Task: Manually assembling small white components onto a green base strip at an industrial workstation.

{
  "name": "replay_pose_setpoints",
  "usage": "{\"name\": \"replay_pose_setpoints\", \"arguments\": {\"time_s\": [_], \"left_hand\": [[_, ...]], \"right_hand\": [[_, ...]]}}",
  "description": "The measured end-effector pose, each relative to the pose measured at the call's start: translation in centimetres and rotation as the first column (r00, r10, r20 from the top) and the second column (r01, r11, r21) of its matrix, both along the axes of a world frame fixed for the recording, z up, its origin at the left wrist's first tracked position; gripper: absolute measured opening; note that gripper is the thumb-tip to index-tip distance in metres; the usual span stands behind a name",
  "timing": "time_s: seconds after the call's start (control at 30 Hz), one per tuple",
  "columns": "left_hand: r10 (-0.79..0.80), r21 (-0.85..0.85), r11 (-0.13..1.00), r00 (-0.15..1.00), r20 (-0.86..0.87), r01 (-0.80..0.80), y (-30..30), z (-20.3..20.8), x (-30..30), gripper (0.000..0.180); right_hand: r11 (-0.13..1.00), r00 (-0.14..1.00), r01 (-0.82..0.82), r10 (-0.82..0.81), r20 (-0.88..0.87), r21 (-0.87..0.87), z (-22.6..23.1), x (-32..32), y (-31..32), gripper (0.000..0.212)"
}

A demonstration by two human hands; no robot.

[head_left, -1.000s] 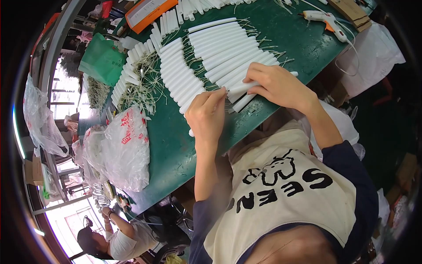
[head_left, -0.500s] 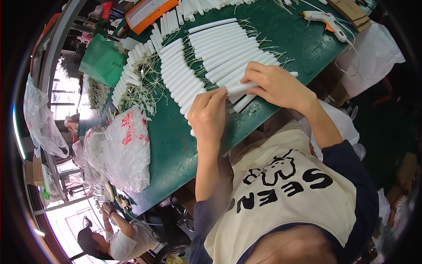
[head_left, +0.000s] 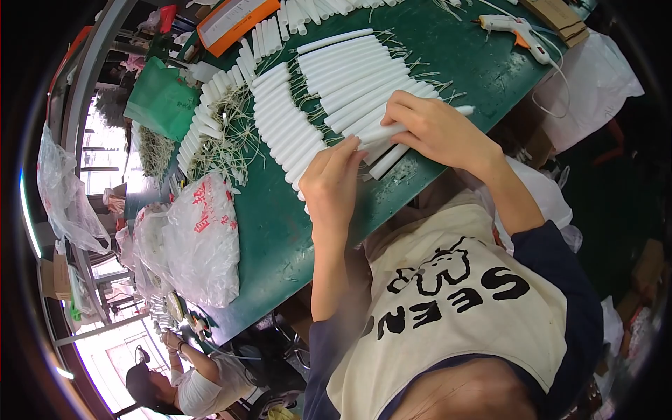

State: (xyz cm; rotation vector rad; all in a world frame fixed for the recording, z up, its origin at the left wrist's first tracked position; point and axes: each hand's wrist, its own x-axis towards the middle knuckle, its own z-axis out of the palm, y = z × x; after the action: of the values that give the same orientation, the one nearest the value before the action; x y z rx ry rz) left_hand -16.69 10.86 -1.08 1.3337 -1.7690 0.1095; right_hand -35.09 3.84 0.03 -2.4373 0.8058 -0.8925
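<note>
A white tube (head_left: 378, 133) lies between my two hands, slanting over the near end of a row of similar white tubes (head_left: 350, 70). My right hand (head_left: 435, 131) is closed around its middle, thumb below and fingers above. At its left end, the fingertips of my left hand (head_left: 331, 180) are pinched together; whether they also hold a thin string there is too small to tell. Just below my right hand, another white tube (head_left: 389, 162) rests on the green table (head_left: 280, 259). To the left runs a second row of white tubes (head_left: 283, 119), with pale strings between the rows.
More tubes with tangled strings (head_left: 231, 129) lie further left, near a green bag (head_left: 162, 98) and a clear plastic bag (head_left: 199, 241). A glue gun (head_left: 516, 35) and an orange box (head_left: 234, 24) sit at the back. A co-worker (head_left: 196, 381) sits at lower left.
The tube in my hands has lifted slightly and now shows more plainly between them. My right hand has shifted slightly up and left; my left hand stays at the tube's end.
</note>
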Motion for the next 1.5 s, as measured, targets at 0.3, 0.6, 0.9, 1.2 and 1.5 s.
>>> {"name": "replay_pose_setpoints", "arguments": {"time_s": [0.3,0.6,0.9,1.2,1.5], "left_hand": [[-0.032,0.243,0.967,0.988,-0.153,0.069,0.6,0.2,-0.3,0.041],[-0.093,0.363,0.900,0.921,-0.379,0.241,2.0,1.0,-1.1,0.052],[-0.032,0.350,0.936,0.992,0.124,-0.014,3.7,2.5,3.3,0.035],[0.111,0.289,0.944,0.977,0.183,-0.161,4.8,1.3,4.3,0.028],[0.067,0.289,0.951,0.987,0.145,-0.107,5.3,0.7,4.9,0.024]], "right_hand": [[0.977,1.000,-0.008,0.002,-0.031,-0.213,-1.0,0.5,-0.6,0.017],[0.965,0.999,-0.027,0.035,0.028,-0.261,-1.2,0.8,-1.0,0.018],[0.975,0.991,-0.086,0.104,0.079,-0.206,-1.4,0.1,-1.2,0.017],[0.979,0.988,-0.109,0.126,0.091,-0.173,-1.5,0.7,-0.9,0.017],[0.959,0.990,-0.125,0.138,0.034,-0.255,-2.0,1.1,-0.9,0.018]]}}
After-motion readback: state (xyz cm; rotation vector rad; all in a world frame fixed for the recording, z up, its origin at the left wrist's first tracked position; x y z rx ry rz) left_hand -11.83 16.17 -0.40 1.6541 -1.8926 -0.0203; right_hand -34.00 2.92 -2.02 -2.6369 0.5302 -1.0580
